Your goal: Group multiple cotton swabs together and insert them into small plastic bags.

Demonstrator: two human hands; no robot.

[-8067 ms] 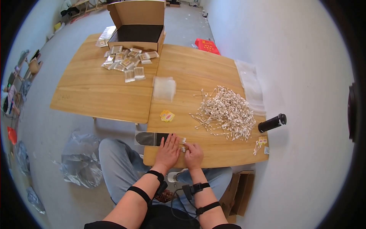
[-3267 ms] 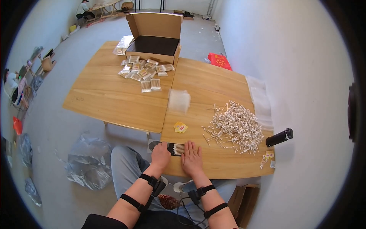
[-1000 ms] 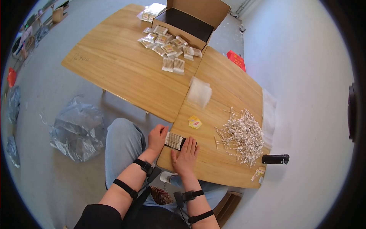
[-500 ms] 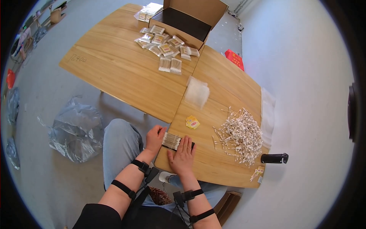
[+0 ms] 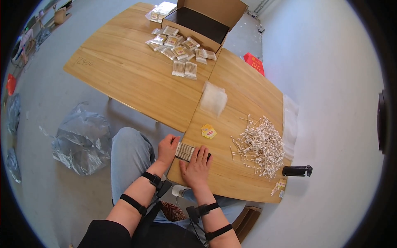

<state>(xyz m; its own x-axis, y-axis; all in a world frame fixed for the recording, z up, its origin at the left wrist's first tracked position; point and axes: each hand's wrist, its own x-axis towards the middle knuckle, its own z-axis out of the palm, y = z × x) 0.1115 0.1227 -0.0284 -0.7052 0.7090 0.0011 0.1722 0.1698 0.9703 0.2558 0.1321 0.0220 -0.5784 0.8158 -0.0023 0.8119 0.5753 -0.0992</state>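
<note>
Inside clear packets [image 5: 191, 77], cotton swabs [image 5: 190, 69]

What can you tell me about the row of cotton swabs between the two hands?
The row of cotton swabs is a neat, flat set of thin, pale sticks with whitish tips, lying side by side along a dark strip. It sits at the left edge of the nearer tabletop, sloping slightly down to the right. The left hand is at its left end; the flat right hand is at its right end. Exact contact is unclear.
</note>
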